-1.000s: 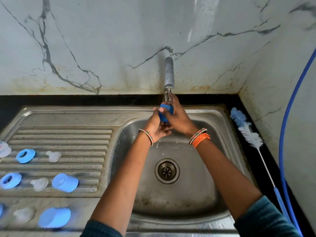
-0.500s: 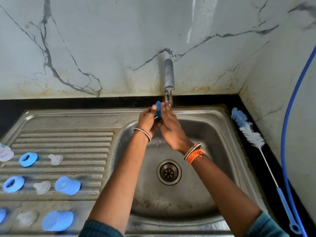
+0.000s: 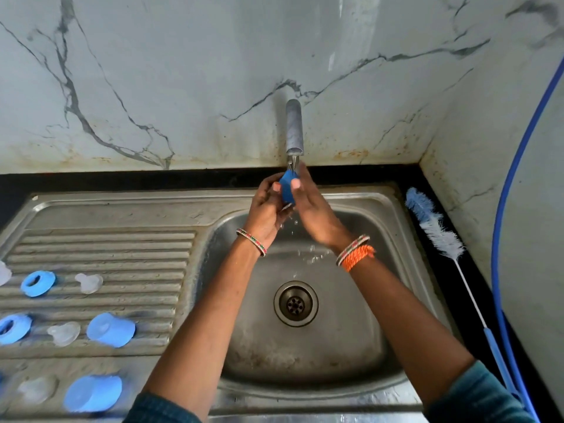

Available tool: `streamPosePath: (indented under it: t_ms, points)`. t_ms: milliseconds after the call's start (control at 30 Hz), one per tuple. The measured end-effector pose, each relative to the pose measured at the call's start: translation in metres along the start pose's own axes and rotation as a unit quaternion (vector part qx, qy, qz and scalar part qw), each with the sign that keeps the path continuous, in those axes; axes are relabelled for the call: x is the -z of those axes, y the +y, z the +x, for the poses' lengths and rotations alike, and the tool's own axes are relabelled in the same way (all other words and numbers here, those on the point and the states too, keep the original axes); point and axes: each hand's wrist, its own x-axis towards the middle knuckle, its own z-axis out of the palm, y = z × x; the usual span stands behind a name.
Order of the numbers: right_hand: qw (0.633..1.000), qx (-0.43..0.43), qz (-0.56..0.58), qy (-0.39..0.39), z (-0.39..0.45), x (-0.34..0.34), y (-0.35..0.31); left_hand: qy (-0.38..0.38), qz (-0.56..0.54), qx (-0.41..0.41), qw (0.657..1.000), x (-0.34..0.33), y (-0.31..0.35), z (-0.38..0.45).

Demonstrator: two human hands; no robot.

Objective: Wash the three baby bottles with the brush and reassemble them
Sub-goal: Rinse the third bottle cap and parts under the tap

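Head view shows both hands raised together under the grey metal tap spout (image 3: 294, 126), over the back of the stainless steel sink basin (image 3: 360, 346). The left hand (image 3: 266, 209) and the right hand (image 3: 311, 206) hold a small blue plastic bottle cap (image 3: 287, 188) between them, fingers and thumbs curled against it, right at the water stream; drops fall beneath the palms. I judge this to be a rinse of one cap, with no brush in either hand.

Off to the right, the long bottle brush with blue and white bristles (image 3: 436, 230) lies on the black counter (image 3: 457, 300) beside the sink rim, well apart from the hands.

On the ribbed steel draining board (image 3: 122, 248) to the left, dismantled parts lie in loose rows: two blue plastic screw rings (image 3: 38, 283), clear silicone teats (image 3: 89, 283), and two more blue plastic caps (image 3: 110, 329) lying on their sides. At the far left edge a clear piece (image 3: 4, 273) is cut off by the frame; whether it is a bottle body I cannot tell. No complete bottle is in view.

Judging from this, the work is in the washing stage: every part is separate, nothing is reassembled, and all the screwing-together remains.

As for containers, the basin holds only splashing water, running toward the round metal drain (image 3: 295, 303); no parts sit in it.
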Motion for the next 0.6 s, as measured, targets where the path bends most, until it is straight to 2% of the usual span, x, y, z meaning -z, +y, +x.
streamPosePath:
  t_ms: [100, 167, 267, 367, 467, 533, 600]
  points:
    - [0.986, -0.066, 0.155, -0.013, 0.016, 0.007, 0.005, -0.029, 0.086, -0.040, 0.995, 0.004, -0.007, -0.005]
    - [0.977, -0.094, 0.193, 0.003, 0.015, 0.000, 0.017, -0.031, 0.139, -0.071, 0.987, 0.009, -0.008, -0.004]
    - [0.989, -0.054, 0.093, 0.105, 0.008, -0.002, 0.024, 0.022, 0.259, -0.130, 0.957, 0.018, -0.003, 0.001]
    - [0.986, 0.035, 0.011, 0.163, 0.005, -0.002, 0.025, 0.039, 0.259, -0.098, 0.960, 0.013, 0.008, 0.001]
    - [0.968, 0.155, -0.127, 0.151, 0.006, -0.013, 0.032, 0.042, 0.279, -0.078, 0.956, 0.011, 0.013, 0.006]
    - [0.963, 0.163, -0.148, 0.153, 0.006, -0.020, 0.030, 0.050, 0.274, -0.078, 0.957, 0.010, 0.016, 0.005]
    - [0.974, 0.129, -0.104, 0.153, 0.010, -0.016, 0.020, 0.059, 0.273, -0.095, 0.955, 0.011, 0.015, 0.003]
